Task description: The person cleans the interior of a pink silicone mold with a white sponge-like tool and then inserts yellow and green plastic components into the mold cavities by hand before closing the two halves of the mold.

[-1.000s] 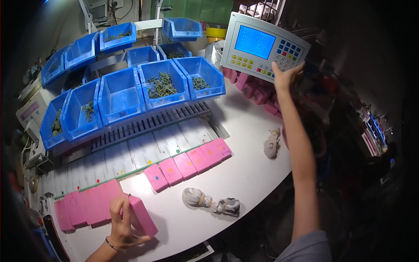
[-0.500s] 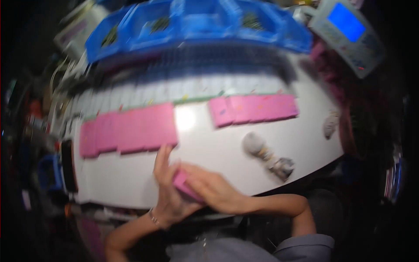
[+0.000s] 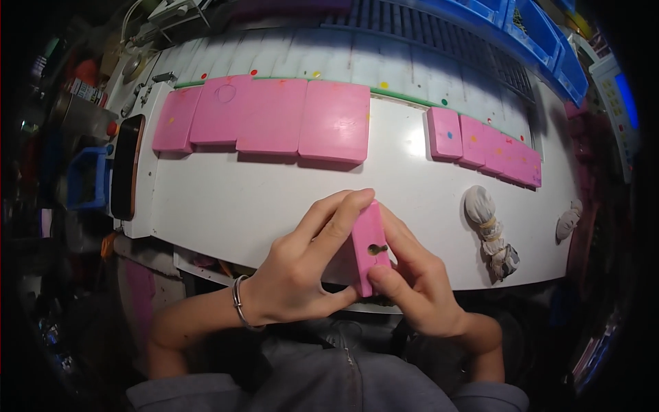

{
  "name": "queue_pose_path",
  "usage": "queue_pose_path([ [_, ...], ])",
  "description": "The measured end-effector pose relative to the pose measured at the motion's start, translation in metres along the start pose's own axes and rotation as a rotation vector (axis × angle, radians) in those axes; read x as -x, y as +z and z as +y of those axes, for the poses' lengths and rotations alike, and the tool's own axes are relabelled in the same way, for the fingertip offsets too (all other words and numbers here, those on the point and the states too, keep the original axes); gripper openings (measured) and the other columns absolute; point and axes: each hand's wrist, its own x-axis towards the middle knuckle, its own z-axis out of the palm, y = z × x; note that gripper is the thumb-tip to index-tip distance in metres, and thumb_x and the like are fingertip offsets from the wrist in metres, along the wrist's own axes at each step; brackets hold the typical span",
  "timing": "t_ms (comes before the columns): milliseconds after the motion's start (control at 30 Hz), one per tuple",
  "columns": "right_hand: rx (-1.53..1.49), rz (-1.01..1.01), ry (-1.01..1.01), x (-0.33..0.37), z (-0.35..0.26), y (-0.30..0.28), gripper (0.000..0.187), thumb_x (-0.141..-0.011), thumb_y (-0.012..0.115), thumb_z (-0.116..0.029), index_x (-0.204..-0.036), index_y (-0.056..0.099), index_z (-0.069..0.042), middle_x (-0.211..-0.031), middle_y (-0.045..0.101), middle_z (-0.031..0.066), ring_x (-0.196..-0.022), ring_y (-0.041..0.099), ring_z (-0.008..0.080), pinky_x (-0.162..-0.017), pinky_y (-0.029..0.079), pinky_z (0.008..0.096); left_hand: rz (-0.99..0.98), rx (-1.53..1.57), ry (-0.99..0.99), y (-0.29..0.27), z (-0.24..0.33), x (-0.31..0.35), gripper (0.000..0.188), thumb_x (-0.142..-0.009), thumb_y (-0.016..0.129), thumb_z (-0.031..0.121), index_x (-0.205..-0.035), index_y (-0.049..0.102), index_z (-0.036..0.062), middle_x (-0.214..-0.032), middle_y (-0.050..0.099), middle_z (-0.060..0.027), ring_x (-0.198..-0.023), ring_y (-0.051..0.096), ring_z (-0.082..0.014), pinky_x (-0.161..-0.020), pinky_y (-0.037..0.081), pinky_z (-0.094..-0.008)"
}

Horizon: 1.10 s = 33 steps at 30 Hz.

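A pink rubber mould is held upright between my two hands above the front edge of the white table. Its narrow edge faces up and shows a dark round hole with a small dark piece beside it. My left hand grips the mould from the left, fingertips over its far end and thumb at its near end. From the right, my right hand clasps it, with the thumb on the near edge by the hole. The mould's broad faces are mostly hidden by my fingers.
Large pink moulds lie in an overlapping row at the left of the table. Smaller pink moulds line up at the right. A tied cloth bundle lies near the right front; blue bins stand behind.
The mould has turned so its holed edge shows, and my hands have opened out to either side of it. My view has shifted, so the bins now appear farther right.
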Motion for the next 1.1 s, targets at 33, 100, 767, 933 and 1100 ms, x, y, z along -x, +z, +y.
queue_pose_path([
  [33,0.0,-0.007,0.0,0.0,-0.005,-0.002,0.058,-0.092,0.047,-0.008,-0.14,0.019,0.005,-0.145,0.021,0.0208,-0.132,0.028,0.026,-0.106,0.024,0.0324,0.005,-0.002,-0.003,0.0,-0.001,0.0,0.085,-0.059,0.075,0.006,-0.133,0.036,-0.0027,-0.124,0.044,-0.0216,-0.106,0.055,-0.0346,-0.084,0.05,-0.0359],
  [100,-0.142,-0.021,0.217,0.002,-0.015,-0.007,0.055,-0.093,0.045,-0.007,-0.14,0.02,0.005,-0.144,0.023,0.02,-0.131,0.03,0.0234,-0.104,0.028,0.0306,-0.004,0.021,0.015,0.0,-0.003,0.001,0.083,-0.059,0.073,0.005,-0.133,0.036,-0.0026,-0.124,0.044,-0.0217,-0.106,0.055,-0.0343,-0.083,0.05,-0.0357],
  [767,0.797,0.19,-0.305,-0.01,-0.005,-0.007,0.032,-0.074,0.067,-0.005,-0.104,0.054,-0.001,-0.087,0.059,0.0115,-0.071,0.062,0.0256,-0.06,0.05,0.0334,0.321,0.314,-0.281,0.01,-0.014,0.019,0.042,-0.079,0.071,0.021,-0.108,0.054,-0.004,-0.094,0.057,-0.0133,-0.086,0.06,-0.0183,-0.074,0.049,-0.0276],
  [933,0.57,0.338,-0.375,-0.02,0.001,0.002,0.027,-0.073,0.073,-0.006,-0.095,0.058,-0.004,-0.071,0.06,0.0075,-0.052,0.059,0.0159,-0.045,0.045,0.0253,0.401,0.299,-0.153,0.015,-0.018,0.013,0.026,-0.078,0.073,0.02,-0.078,0.057,-0.0005,-0.075,0.055,-0.0059,-0.065,0.051,-0.0109,-0.059,0.042,-0.0223],
  [1100,0.663,0.411,-0.487,-0.025,0.006,0.009,0.021,-0.073,0.073,-0.004,-0.089,0.059,-0.003,-0.068,0.06,0.0064,-0.05,0.057,0.0146,-0.044,0.044,0.0246,0.387,0.4,-0.229,0.014,-0.016,0.005,0.025,-0.08,0.071,0.018,-0.071,0.056,0.0,-0.07,0.052,-0.0051,-0.061,0.047,-0.0105,-0.056,0.038,-0.0221],
])
